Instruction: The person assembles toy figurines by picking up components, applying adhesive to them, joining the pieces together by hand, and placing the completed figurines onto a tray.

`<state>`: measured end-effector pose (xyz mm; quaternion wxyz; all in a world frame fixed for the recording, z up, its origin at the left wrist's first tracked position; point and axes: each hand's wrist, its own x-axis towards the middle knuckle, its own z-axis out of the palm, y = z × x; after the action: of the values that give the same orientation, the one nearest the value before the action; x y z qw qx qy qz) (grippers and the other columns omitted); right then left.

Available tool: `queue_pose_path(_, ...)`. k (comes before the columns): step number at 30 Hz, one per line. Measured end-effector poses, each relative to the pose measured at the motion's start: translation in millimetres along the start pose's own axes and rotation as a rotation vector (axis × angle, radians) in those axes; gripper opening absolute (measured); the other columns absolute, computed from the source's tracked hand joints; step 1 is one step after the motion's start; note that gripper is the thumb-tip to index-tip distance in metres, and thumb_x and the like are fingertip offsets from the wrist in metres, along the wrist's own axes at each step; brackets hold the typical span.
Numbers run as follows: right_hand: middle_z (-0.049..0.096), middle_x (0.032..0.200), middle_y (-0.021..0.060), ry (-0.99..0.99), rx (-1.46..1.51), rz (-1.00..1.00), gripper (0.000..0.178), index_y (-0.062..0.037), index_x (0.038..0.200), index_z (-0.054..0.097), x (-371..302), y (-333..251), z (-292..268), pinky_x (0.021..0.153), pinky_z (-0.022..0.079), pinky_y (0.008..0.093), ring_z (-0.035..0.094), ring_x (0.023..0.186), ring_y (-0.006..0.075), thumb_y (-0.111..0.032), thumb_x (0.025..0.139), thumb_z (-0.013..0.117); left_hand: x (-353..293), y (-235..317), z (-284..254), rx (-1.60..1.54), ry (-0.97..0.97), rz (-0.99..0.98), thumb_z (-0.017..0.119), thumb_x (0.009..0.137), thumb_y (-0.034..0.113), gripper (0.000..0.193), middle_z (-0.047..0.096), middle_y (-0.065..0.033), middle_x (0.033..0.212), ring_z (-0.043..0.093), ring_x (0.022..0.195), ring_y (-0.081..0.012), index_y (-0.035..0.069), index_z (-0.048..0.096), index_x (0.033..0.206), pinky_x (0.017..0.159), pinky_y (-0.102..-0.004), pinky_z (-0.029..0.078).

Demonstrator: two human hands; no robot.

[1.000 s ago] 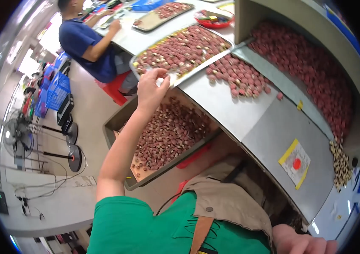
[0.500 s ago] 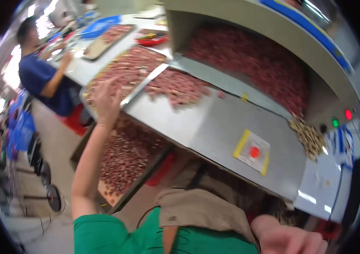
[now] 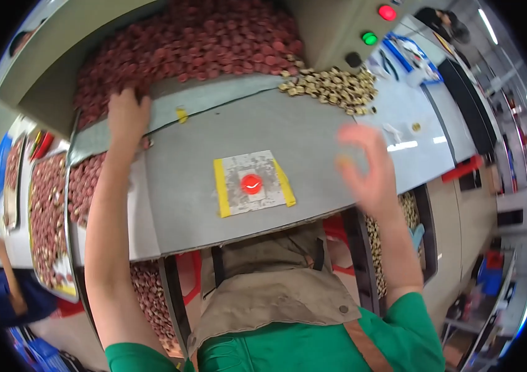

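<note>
Reddish discs (image 3: 207,49), small, rounded, matt, heaped loosely inside a beige housing (image 3: 338,37) at upper centre of the frame, behind a pale grey-green strip (image 3: 214,99), thin, sheet-like. Left hand (image 3: 128,118) at upper left of the frame, fingertips at the near edge of the discs; can't tell if its grip is together or on a piece, fingertips are hidden. Right hand (image 3: 372,170) blurred, right of centre, above the worktop (image 3: 180,155): grip apart, thumb and fingers in a C, yellowish spot (image 3: 343,161) by the thumb tip, too blurred to identify. Worktop smooth, grey. Cream-and-dark pieces (image 3: 331,87), chunky, in a spill at upper right. Scuffed square pad (image 3: 235,167) mid-frame, yellow tape (image 3: 220,189) along both sides, glossy round red button (image 3: 251,184) in its middle
</note>
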<state>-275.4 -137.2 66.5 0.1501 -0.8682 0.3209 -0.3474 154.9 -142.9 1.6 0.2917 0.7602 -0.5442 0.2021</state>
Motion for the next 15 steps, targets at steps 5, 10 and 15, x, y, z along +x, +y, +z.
queue_pose_path(5,0.053,0.123,0.0147,0.17,-0.325,0.303,0.033,-0.0047,0.125,0.051,6,150,-41,0.093,0.043,0.0361,0.053,0.113,0.0274,-0.018,0.094,0.053,18,8,11,-0.23,-0.189,0.032,0.06,0.082,0.015,0.026,0.064,-0.0217,0.09,0.062,0.087,-0.038,0.001,0.061,0.103,0.077,-0.0429,0.048)
queue_pose_path(10,0.059,0.112,0.0197,0.126,-0.27,0.339,0.03,-0.0008,0.118,0.056,62,195,-42,0.092,0.043,0.0358,0.055,0.109,0.0317,-0.018,0.095,0.047,12,4,-3,-0.26,-0.23,0.034,0.062,0.085,0.016,0.026,0.066,-0.0179,0.093,0.064,0.088,-0.0315,-0.001,0.061,0.105,0.078,-0.0364,0.048)
queue_pose_path(15,0.061,0.105,0.0208,0.218,-0.268,0.443,0.034,0.0026,0.11,0.059,69,208,-4,0.092,0.041,0.0402,0.054,0.107,0.0343,-0.025,0.094,0.047,-4,15,-23,-0.335,-0.212,-0.044,0.062,0.086,0.013,0.026,0.064,-0.0092,0.088,0.061,0.079,-0.0189,0.0,0.059,0.109,0.073,-0.0298,0.047)
